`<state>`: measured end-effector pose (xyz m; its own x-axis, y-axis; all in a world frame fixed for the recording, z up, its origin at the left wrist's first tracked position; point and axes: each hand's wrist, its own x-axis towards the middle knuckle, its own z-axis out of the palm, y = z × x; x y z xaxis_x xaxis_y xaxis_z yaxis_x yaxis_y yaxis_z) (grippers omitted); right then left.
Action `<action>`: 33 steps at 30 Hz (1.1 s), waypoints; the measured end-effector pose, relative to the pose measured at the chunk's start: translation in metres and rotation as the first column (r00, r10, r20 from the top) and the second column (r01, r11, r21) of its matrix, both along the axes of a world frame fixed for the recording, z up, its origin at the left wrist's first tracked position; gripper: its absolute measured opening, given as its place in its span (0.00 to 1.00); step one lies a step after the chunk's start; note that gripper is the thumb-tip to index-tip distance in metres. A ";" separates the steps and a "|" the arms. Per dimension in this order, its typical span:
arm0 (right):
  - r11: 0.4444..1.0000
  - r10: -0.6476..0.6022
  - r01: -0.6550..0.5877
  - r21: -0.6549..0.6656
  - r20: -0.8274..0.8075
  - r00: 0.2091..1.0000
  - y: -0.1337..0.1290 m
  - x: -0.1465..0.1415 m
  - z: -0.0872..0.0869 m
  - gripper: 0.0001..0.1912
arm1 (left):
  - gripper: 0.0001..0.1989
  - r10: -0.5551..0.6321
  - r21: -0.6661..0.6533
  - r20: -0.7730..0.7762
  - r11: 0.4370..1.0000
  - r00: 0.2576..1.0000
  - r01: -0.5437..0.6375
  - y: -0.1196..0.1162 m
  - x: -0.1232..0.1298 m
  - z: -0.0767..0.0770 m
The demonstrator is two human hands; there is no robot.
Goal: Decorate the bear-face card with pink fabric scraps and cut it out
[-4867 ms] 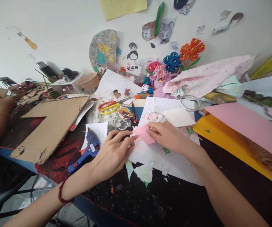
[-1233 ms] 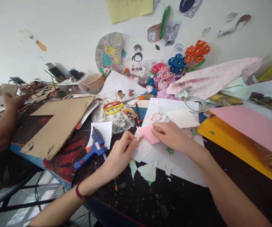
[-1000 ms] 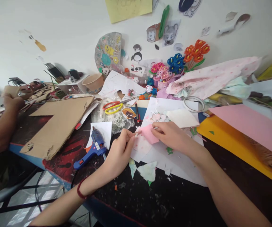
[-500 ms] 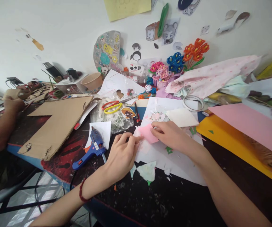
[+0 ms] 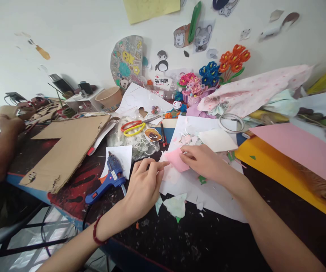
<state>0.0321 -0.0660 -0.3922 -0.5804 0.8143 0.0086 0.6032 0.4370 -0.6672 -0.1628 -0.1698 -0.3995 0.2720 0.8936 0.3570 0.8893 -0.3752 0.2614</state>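
Observation:
A small piece of pink paper (image 5: pixel 177 159) is pinched at its upper right edge by my right hand (image 5: pixel 198 158), over a white sheet (image 5: pixel 222 200). My left hand (image 5: pixel 146 179) is closed, its fingers bent and the index finger reaching to the pink paper's left edge. Whether anything sits between its thumb and finger is hidden. Pale torn paper scraps (image 5: pixel 176 206) lie just below, partly on the black table. To the left of my left hand, a blue glue gun (image 5: pixel 113 175) rests on a small white paper (image 5: pixel 127 156).
Scissors (image 5: pixel 134 129) with red and yellow handles lie on a plastic bag. Cut cardboard (image 5: pixel 72 145) is at left, near another person's hand (image 5: pixel 13 122). A tape roll (image 5: pixel 231 123), pink sheet (image 5: pixel 299 151) and yellow sheet (image 5: pixel 265 162) are at right. Beaded flowers (image 5: pixel 194 85) stand behind.
My left hand has shifted very slightly left and its index finger looks straighter. The right hand keeps its pinch on the pink paper. The camera view has moved a little.

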 end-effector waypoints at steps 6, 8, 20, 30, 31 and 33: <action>1.000 -0.010 0.010 0.003 -0.005 1.000 -0.001 0.000 0.000 0.17 | 0.13 -0.043 -0.029 -0.044 0.999 0.998 0.042 -0.001 -0.003 -0.004; 1.000 -0.006 0.006 0.000 -0.010 1.000 -0.001 0.000 0.000 0.17 | 0.13 -0.018 -0.006 -0.027 1.000 0.999 0.018 -0.001 -0.003 -0.004; 1.000 -0.009 0.010 0.012 -0.033 0.999 0.002 0.000 -0.005 0.16 | 0.09 -0.028 -0.213 0.071 0.976 0.997 0.043 0.010 0.001 -0.002; 1.000 -0.005 0.005 -0.014 -0.034 0.999 0.002 0.000 -0.002 0.16 | 0.07 0.129 -0.303 0.392 0.953 0.911 -0.004 0.011 -0.005 0.010; 1.000 -0.005 0.005 -0.014 -0.035 0.999 0.002 0.000 -0.002 0.16 | 0.06 0.095 -0.255 0.364 0.967 0.926 0.001 0.009 -0.005 0.009; 1.000 -0.004 0.003 -0.013 -0.039 0.999 0.002 0.000 -0.003 0.16 | 0.04 0.017 -0.182 0.304 0.983 0.953 0.040 0.005 -0.003 0.006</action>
